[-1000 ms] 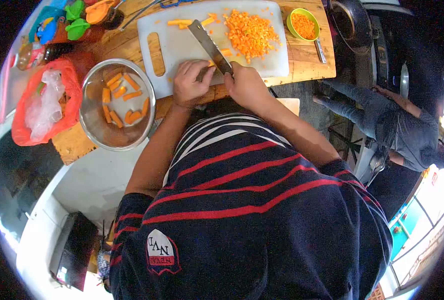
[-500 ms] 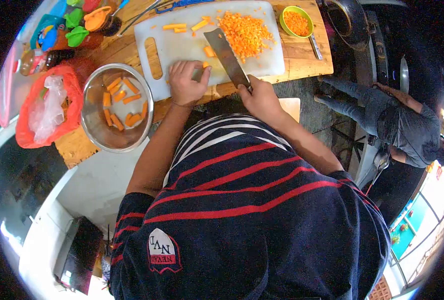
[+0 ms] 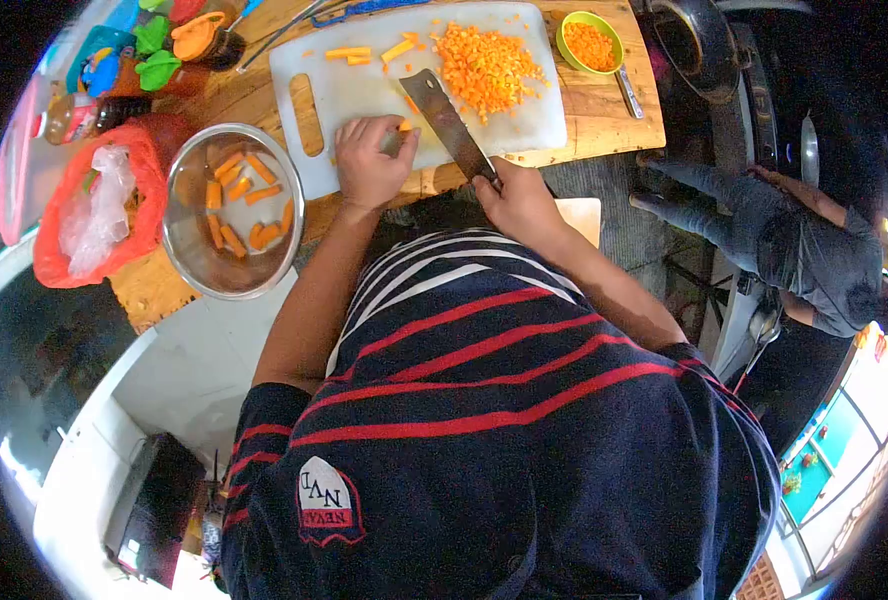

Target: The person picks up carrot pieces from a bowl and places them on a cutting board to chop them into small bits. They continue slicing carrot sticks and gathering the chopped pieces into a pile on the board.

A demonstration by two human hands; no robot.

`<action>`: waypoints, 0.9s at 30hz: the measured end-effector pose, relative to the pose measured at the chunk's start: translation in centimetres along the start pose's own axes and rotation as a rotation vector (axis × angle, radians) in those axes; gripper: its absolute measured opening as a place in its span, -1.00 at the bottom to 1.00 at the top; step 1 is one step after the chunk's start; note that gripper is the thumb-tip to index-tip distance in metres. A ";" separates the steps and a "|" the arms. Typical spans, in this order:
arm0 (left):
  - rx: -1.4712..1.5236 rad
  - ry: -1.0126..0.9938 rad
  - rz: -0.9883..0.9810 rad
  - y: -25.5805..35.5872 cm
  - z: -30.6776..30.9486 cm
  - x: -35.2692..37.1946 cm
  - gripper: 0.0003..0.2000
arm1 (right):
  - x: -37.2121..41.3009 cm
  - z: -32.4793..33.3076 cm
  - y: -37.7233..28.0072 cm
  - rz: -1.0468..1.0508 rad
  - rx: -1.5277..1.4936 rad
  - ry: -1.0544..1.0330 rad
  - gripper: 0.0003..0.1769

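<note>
My right hand (image 3: 520, 198) is closed round the handle of a cleaver (image 3: 451, 127), whose broad blade slants up and left over the white cutting board (image 3: 349, 90). Left of the blade, my left hand (image 3: 372, 162) is curled on the board, with an orange carrot stick (image 3: 404, 126) at its fingertips. The blade stands close to that stick and partly covers another piece. A heap of diced carrot (image 3: 484, 68) lies right of the blade. Several carrot sticks (image 3: 348, 53) rest near the board's far side.
Left of the board stands a steel bowl (image 3: 176, 215) with several carrot sticks inside. A green bowl (image 3: 616, 50) of diced carrot and a knife (image 3: 629, 93) sit at right. Beyond are a red plastic bag (image 3: 59, 240) and jars (image 3: 195, 37). A person (image 3: 794, 235) stands at right.
The cleaver has shifted slightly left and toward me, nearer my left hand. Its blade now hides more of the carrot piece that lay beside it. My left hand has barely moved.
</note>
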State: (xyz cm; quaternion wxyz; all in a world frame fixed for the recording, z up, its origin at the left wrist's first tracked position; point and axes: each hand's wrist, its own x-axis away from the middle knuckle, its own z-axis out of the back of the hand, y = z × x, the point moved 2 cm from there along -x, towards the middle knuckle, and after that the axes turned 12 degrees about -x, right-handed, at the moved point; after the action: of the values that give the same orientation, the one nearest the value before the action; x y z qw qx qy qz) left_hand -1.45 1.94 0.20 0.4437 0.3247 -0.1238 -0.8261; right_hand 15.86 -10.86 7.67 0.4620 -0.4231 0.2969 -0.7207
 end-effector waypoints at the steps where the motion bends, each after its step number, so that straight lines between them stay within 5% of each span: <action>1: 0.000 -0.001 0.000 -0.1 0.0 0.0 -0.81 | 0.1 0.0 0.0 -0.006 0.004 -0.001 -0.75; 8: 0.062 -0.017 -0.077 0.0 0.6 -0.1 -0.76 | 0.0 0.0 0.7 0.022 0.032 -0.031 -0.74; 10: 0.101 -0.006 -0.048 0.0 0.5 0.0 -0.76 | -0.1 -0.5 1.1 0.183 0.042 0.032 -0.75; 27: 0.160 0.115 -0.044 -0.3 0.4 0.5 -0.90 | -0.8 -0.7 -1.4 0.154 0.136 -0.069 -0.78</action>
State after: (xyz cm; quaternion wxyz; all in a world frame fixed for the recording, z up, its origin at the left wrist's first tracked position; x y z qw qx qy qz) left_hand -2.11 1.63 0.16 0.4046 0.4086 -0.1566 -0.8030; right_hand 14.85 -9.53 8.23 0.5538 -0.3910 0.2629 -0.6866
